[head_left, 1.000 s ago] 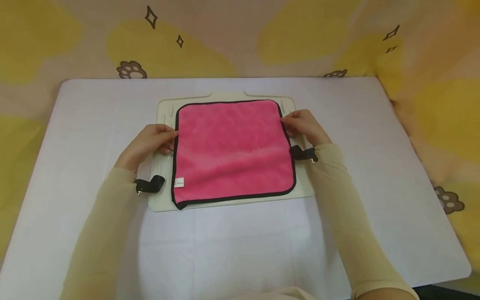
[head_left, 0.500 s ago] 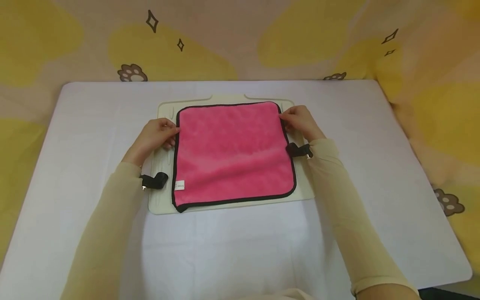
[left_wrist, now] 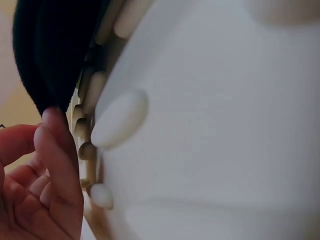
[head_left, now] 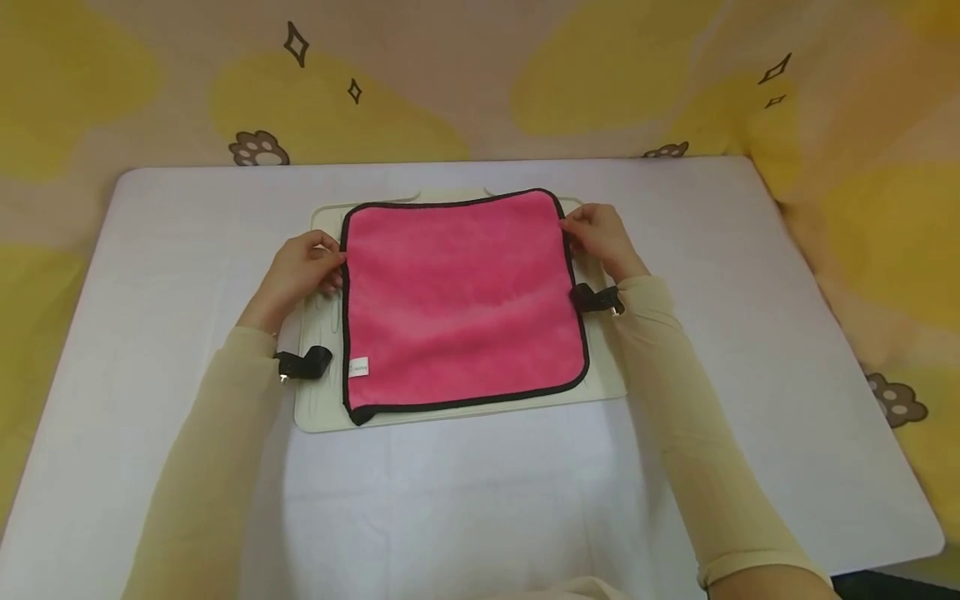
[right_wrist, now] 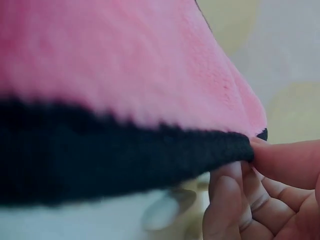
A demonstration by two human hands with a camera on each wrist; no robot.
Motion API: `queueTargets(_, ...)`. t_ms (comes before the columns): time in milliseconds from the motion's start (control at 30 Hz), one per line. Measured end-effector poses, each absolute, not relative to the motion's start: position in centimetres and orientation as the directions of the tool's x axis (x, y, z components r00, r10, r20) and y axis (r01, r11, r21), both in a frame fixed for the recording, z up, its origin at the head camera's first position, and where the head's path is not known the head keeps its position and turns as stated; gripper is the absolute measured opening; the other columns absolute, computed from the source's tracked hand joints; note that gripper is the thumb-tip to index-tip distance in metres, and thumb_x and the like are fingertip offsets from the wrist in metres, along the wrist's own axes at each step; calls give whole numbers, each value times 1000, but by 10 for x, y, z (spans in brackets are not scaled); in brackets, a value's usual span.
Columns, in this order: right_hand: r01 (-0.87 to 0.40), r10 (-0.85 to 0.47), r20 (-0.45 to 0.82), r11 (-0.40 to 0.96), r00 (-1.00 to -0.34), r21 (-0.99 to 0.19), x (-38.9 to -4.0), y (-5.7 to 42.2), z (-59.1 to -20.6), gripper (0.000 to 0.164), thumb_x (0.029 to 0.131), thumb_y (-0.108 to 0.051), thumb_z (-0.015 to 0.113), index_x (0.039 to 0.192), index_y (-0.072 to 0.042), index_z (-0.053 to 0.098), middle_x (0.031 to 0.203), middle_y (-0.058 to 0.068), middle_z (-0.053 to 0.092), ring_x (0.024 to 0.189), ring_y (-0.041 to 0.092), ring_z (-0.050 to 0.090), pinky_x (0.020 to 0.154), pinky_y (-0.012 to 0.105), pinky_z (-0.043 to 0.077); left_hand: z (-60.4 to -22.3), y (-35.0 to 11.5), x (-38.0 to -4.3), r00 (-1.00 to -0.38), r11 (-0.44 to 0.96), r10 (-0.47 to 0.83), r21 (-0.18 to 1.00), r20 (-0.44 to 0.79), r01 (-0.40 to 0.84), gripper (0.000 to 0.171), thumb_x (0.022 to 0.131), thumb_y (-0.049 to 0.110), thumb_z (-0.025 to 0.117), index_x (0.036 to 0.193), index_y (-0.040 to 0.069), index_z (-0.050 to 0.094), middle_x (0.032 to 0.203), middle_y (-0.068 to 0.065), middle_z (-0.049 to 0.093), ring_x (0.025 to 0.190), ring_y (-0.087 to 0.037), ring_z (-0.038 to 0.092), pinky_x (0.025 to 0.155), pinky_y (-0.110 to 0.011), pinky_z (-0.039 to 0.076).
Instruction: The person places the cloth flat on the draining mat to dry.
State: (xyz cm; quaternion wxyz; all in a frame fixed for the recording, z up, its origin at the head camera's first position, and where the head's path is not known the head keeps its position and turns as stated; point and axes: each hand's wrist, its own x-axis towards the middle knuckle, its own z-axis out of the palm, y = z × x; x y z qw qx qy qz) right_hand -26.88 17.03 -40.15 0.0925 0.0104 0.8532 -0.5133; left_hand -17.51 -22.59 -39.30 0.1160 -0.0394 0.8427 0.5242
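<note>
A pink plush cloth (head_left: 465, 300) with black edging and a small white tag (head_left: 358, 367) at its lower left lies over a cream board (head_left: 318, 408). My left hand (head_left: 296, 271) pinches the cloth's left edge between thumb and fingers. On the opposite side, my right hand (head_left: 602, 237) pinches the right edge a little below the far corner. The right wrist view shows the thumb on the black edging (right_wrist: 190, 150) and fingers beneath it. Rounded bumps (left_wrist: 120, 117) on the board show in the left wrist view, beside the hanging black edging (left_wrist: 55, 45). The board's middle is hidden.
The board rests on a white-covered table (head_left: 480, 492) with rounded corners. Behind and to the right hangs a yellow and beige patterned curtain (head_left: 480, 75). Black straps (head_left: 303, 362) sit at both wrists.
Both hands have shifted slightly away from the body, still holding the edges. The cloth's far edge has risen and now covers more of the board's far rim; its near edge has barely moved.
</note>
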Motion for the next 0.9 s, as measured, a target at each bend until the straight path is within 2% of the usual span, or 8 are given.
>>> queueTargets(233,124,-107,-215,544,-971,-830,-262,168,-405,21,91,-10,60,100,9,59,63,-6,57,49,3,53,52,17,45,-394,-224,-167,-951,505,29,826,-307,-251,29,97,19,51,108,-8,49,67,2,61,55,-4,58,55,-21,51)
queueTargets(400,111,-185,-269,592,-945,-798,-243,178,-402,27,92,-15,60,104,8,59,65,-5,59,52,5,53,55,19,44,-388,-218,-151,-926,579,90,776,-368,-252,35,95,23,55,110,-9,50,68,3,62,54,-6,58,57,-20,49)
queueTargets(567,111,-283,-332,587,-900,-802,-210,197,-396,31,93,-19,60,106,9,59,69,1,61,59,10,57,62,22,46,-386,-217,-124,-880,548,172,786,-442,-288,34,95,27,57,104,-6,52,64,0,58,54,-11,56,58,-23,49)
queueTargets(667,109,-334,-347,565,-876,-818,-190,208,-394,30,93,-16,59,106,10,59,73,3,63,63,12,60,66,23,49,-385,-219,-105,-865,538,203,791,-458,-292,36,93,29,60,102,-5,53,66,-3,60,57,-13,57,59,-25,49)
queueTargets(767,123,-358,-364,547,-860,-828,-173,215,-395,28,93,-15,59,105,10,61,75,4,64,64,13,62,67,24,51,-383,-221,-87,-854,547,216,783,-473,-296,36,91,28,65,101,-5,55,72,-4,63,63,-14,59,59,-26,50)
queueTargets(900,156,-369,-396,536,-841,-830,-153,218,-399,27,91,-15,63,100,10,61,71,4,64,63,13,62,69,23,49,-381,-221,-68,-838,589,223,754,-497,-290,35,88,31,68,93,-2,56,70,-4,62,65,-16,57,59,-26,49)
